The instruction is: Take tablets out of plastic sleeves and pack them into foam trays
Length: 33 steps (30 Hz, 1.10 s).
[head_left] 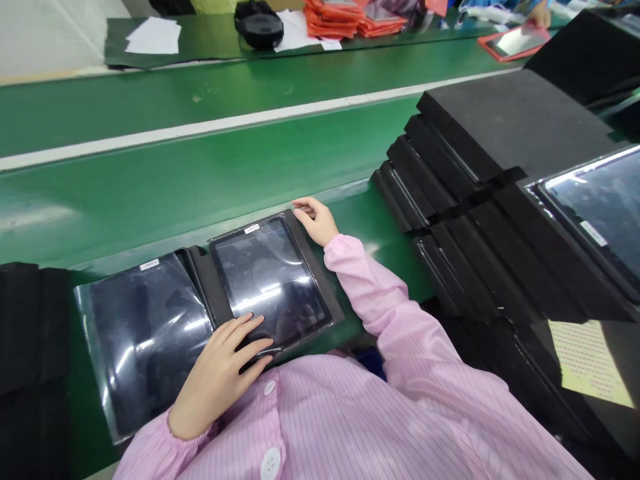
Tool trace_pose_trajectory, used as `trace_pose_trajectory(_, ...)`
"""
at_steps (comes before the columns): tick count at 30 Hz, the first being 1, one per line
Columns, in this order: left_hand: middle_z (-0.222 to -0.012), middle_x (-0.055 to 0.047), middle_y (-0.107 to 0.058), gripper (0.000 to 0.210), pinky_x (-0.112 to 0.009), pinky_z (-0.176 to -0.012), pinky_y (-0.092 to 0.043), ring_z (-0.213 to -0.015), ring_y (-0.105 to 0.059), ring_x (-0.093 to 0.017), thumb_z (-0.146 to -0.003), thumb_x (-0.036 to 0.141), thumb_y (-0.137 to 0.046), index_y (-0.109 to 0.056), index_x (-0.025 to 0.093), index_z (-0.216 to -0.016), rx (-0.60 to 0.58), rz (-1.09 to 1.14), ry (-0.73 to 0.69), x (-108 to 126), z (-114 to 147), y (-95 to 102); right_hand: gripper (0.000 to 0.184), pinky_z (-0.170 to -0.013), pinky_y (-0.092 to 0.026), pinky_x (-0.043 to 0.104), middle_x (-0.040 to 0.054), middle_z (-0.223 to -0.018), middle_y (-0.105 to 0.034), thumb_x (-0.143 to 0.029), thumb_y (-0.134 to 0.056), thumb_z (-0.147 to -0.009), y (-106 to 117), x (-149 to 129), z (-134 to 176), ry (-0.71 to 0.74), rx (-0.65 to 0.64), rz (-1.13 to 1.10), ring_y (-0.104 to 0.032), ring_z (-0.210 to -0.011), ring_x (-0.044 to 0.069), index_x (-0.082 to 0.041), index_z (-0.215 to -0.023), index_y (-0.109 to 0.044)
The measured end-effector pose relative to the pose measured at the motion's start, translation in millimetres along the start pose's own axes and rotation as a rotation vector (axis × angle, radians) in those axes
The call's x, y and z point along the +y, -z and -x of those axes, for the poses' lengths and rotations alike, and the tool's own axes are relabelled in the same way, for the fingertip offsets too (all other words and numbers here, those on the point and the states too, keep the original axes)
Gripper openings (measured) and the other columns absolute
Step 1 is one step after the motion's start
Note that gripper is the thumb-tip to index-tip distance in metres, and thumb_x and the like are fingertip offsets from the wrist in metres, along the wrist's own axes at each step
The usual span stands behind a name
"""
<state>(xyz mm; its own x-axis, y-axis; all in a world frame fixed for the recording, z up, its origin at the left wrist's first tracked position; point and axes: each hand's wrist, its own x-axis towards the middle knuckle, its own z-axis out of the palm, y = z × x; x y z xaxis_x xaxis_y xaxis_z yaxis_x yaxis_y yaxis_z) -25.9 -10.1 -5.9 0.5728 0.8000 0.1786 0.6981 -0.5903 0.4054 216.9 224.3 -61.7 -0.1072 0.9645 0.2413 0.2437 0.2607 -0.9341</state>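
A flat tablet-like screen (273, 270) with a small white label lies under clear film on a black foam sheet (317, 283) in front of me. My left hand (223, 373) rests with spread fingers on its lower left part. At the sheet's far right corner is my right hand (317, 220), fingers loosely bent and apart, tips at or just over the corner; I see nothing held in them. To the left lies a second film-covered screen (150, 333), also with a white label, close beside my left hand.
Black foam folders (450, 180) are stacked high on the right, with another screen (600, 207) on top and a yellow note (590, 360) below. More black folders (35, 327) stand left. Across the green bench (200, 153) are orange packets (333, 19), white papers (155, 35) and another person's hand (540, 15).
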Motion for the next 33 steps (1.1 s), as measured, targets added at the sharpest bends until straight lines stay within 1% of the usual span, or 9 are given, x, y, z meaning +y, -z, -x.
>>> trace_pose_trajectory(5,-0.106,-0.003,-0.072,0.008,-0.047,-0.100,-0.044,-0.106,-0.065,-0.024,-0.092,0.023,-0.057,-0.065,0.023,-0.093,0.047,0.017,0.017,-5.7,-2.8,3.7,0.018,-0.075,-0.053,0.029,0.0041,-0.089,-0.070,-0.027,-0.058,-0.082,3.6,-6.7,1.4,-0.012,0.013,-0.019,-0.064,-0.078,0.015,-0.017,-0.092,-0.068)
trace_pose_trajectory(8,-0.091,-0.001,-0.075,0.007,-0.044,-0.104,-0.043,-0.086,-0.070,-0.019,-0.092,0.023,-0.057,-0.063,0.021,-0.093,0.165,0.002,0.132,-7.0,-1.9,5.7,0.015,-0.072,-0.051,0.029,0.0028,-0.083,-0.070,-0.025,-0.057,-0.081,6.1,-8.4,1.1,-0.017,0.015,-0.020,-0.062,-0.072,0.015,-0.016,-0.088,-0.068)
trace_pose_trajectory(12,-0.088,-0.004,-0.075,0.015,-0.045,-0.100,-0.047,-0.105,-0.066,-0.025,-0.093,0.033,-0.053,-0.063,0.022,-0.088,0.308,0.033,0.414,-7.1,10.0,10.6,0.015,-0.069,-0.051,0.029,0.0019,-0.078,-0.068,-0.023,-0.056,-0.081,7.8,-7.3,0.2,-0.032,-0.011,-0.036,-0.061,-0.068,0.015,-0.016,-0.087,-0.067)
trace_pose_trajectory(16,-0.092,-0.005,-0.075,0.018,-0.049,-0.100,-0.047,-0.120,-0.058,-0.029,-0.091,0.039,-0.054,-0.061,0.024,-0.083,0.319,0.087,0.643,-12.5,25.3,19.2,0.014,-0.069,-0.052,0.029,0.0007,-0.075,-0.067,-0.021,-0.055,-0.081,8.3,-7.8,1.1,-0.065,-0.092,-0.064,-0.061,-0.069,0.014,-0.016,-0.089,-0.065)
trace_pose_trajectory(18,-0.094,-0.005,-0.074,0.018,-0.052,-0.106,-0.041,-0.115,-0.061,-0.028,-0.090,0.038,-0.054,-0.059,0.025,-0.078,0.225,0.141,0.584,-16.8,29.3,22.8,0.014,-0.070,-0.053,0.029,0.0005,-0.074,-0.066,-0.020,-0.055,-0.081,8.6,-9.3,1.8,-0.078,-0.130,-0.076,-0.062,-0.069,0.014,-0.016,-0.089,-0.065)
trace_pose_trajectory(21,-0.103,-0.004,-0.072,0.016,-0.057,-0.114,-0.027,-0.105,-0.064,-0.025,-0.088,0.030,-0.053,-0.056,0.024,-0.074,0.055,0.226,0.369,-20.7,28.0,22.8,0.013,-0.070,-0.053,0.029,0.0001,-0.071,-0.065,-0.018,-0.054,-0.081,9.3,-12.2,2.5,-0.094,-0.151,-0.094,-0.062,-0.070,0.014,-0.016,-0.088,-0.065)
trace_pose_trajectory(24,-0.116,-0.007,-0.067,0.016,-0.063,-0.112,-0.023,-0.116,-0.057,-0.028,-0.086,0.022,-0.050,-0.056,0.023,-0.072,-0.026,0.218,0.229,-19.5,19.9,16.7,0.012,-0.068,-0.053,0.028,-0.0003,-0.070,-0.064,-0.020,-0.056,-0.081,10.4,-14.6,2.5,-0.110,-0.152,-0.106,-0.062,-0.068,0.014,-0.017,-0.086,-0.066)
trace_pose_trajectory(28,-0.128,-0.011,-0.060,0.018,-0.066,-0.110,-0.022,-0.131,-0.044,-0.031,-0.082,0.013,-0.049,-0.057,0.022,-0.068,-0.061,0.193,0.102,-17.7,9.0,8.6,0.015,-0.064,-0.052,0.027,0.0010,-0.073,-0.067,-0.028,-0.057,-0.083,12.0,-16.3,1.9,-0.119,-0.148,-0.097,-0.062,-0.067,0.013,-0.017,-0.085,-0.067)
trace_pose_trajectory(33,-0.129,-0.012,-0.059,0.021,-0.063,-0.110,-0.027,-0.133,-0.042,-0.031,-0.081,0.011,-0.050,-0.060,0.022,-0.065,-0.039,0.213,0.043,-20.4,4.3,6.1,0.026,-0.060,-0.048,0.025,-0.0001,-0.068,-0.064,-0.037,-0.055,-0.086,10.4,-19.3,3.6,-0.096,-0.149,-0.048,-0.058,-0.062,0.013,-0.016,-0.080,-0.069)
